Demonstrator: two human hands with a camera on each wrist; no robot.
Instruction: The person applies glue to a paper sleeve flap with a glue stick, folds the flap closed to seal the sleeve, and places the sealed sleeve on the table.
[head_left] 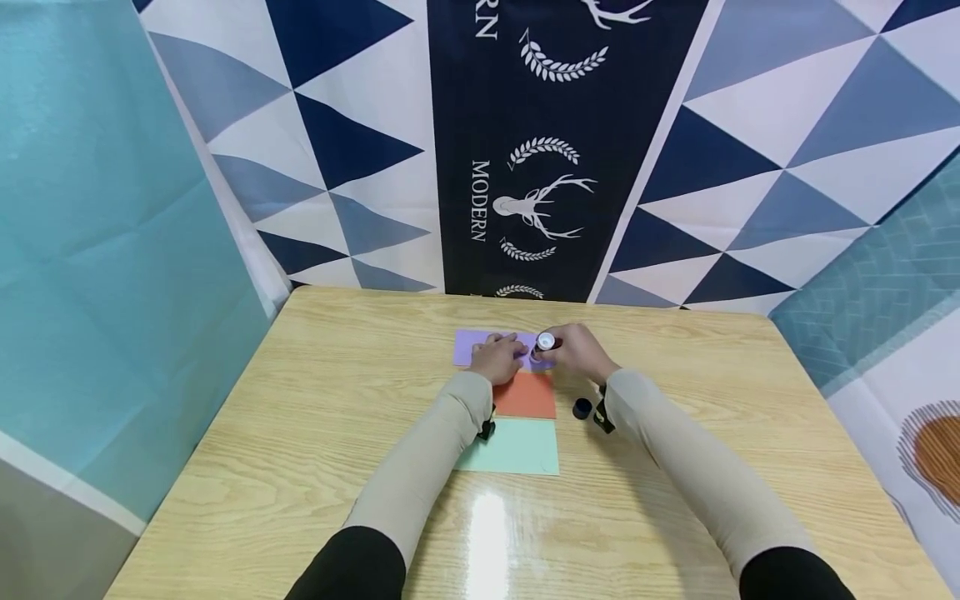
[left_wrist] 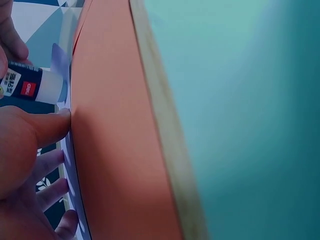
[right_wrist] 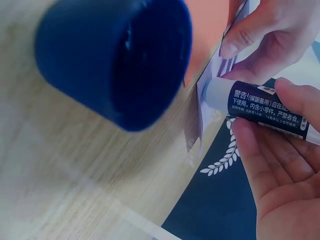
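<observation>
A glue stick (head_left: pixel 545 342) with a dark label is gripped between the fingers and thumb of my right hand (head_left: pixel 579 350). Its white end (right_wrist: pixel 218 94) touches a purple sheet of paper (head_left: pixel 468 347) near that sheet's right end. In the right wrist view the sheet's edge lifts a little off the table. My left hand (head_left: pixel 497 360) rests on the purple paper just left of the glue stick, its fingers (left_wrist: pixel 52 194) spread and pressing down. An orange sheet (head_left: pixel 531 398) lies on the near side of the purple one, partly under my left wrist.
Closer to me lies a mint green sheet (head_left: pixel 517 447), partly hidden by the left forearm. The dark glue stick cap (head_left: pixel 582 408) stands on the wooden table (head_left: pixel 337 400) beside the right wrist. A patterned cloth (head_left: pixel 360 142) hangs behind the table's far edge.
</observation>
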